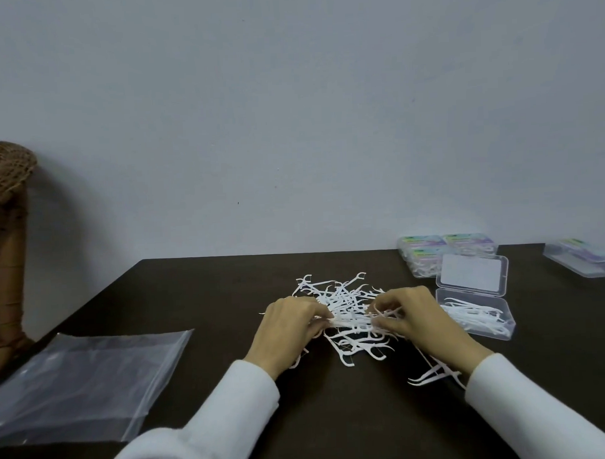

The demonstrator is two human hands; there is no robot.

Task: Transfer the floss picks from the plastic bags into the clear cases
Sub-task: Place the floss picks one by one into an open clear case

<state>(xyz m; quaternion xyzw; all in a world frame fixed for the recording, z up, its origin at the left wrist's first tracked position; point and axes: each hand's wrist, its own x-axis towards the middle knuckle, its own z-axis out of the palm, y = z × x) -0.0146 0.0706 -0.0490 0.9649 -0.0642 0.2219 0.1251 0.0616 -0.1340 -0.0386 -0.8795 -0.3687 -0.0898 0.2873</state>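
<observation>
Left grip (291, 327) and right grip (412, 316) palm-down, fingertips facing inward, fingers curled, pinching; white sleeves on both forearms.

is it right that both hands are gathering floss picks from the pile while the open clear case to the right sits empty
Not quite. In the head view the open clear case already holds several floss picks; it is not empty. The rest stands: the left hand and right hand pinch picks from the pile.

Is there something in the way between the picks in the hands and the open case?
Nothing visible. The open case sits just beyond the right hand, lid up, with bare table around it.
</observation>
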